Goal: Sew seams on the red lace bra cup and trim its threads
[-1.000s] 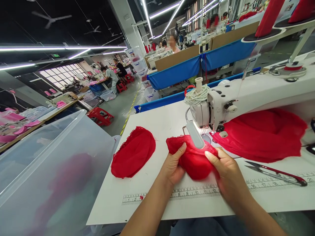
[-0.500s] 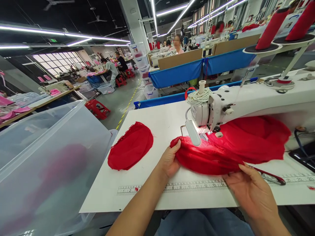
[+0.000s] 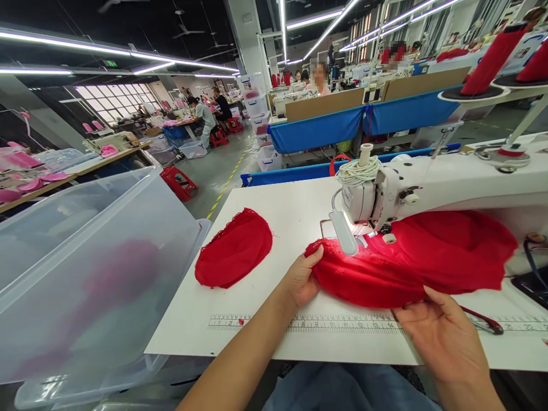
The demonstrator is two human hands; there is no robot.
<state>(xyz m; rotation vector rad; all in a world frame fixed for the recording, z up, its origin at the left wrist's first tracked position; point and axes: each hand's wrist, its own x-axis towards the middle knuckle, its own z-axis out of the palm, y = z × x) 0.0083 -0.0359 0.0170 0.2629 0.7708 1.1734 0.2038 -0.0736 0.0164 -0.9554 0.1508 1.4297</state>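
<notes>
A piece of red fabric [image 3: 377, 279] with a lacy edge runs under the head of a white sewing machine [image 3: 363, 200]. My left hand [image 3: 305, 277] pinches its left end between thumb and fingers, left of the needle area. At the fabric's near edge, my right hand [image 3: 443, 328] grips it with the thumb on top and the fingers underneath. The needle and presser foot are mostly hidden behind a light-coloured guard and the machine head. A separate oval stack of red fabric [image 3: 234, 251] lies on the white table [image 3: 274, 342] to the left.
A translucent plastic bin [image 3: 107, 274] stands against the table's left side. Dark red-handled scissors or snips [image 3: 488, 322] lie right of my right hand. A printed ruler [image 3: 334, 324] runs along the front edge. Red thread cones [image 3: 492, 63] stand at upper right. Other people work farther back.
The whole view has shifted slightly, with the scene sitting a little farther right. Both hands keep their hold on the red fabric, which lies almost the same under the machine.
</notes>
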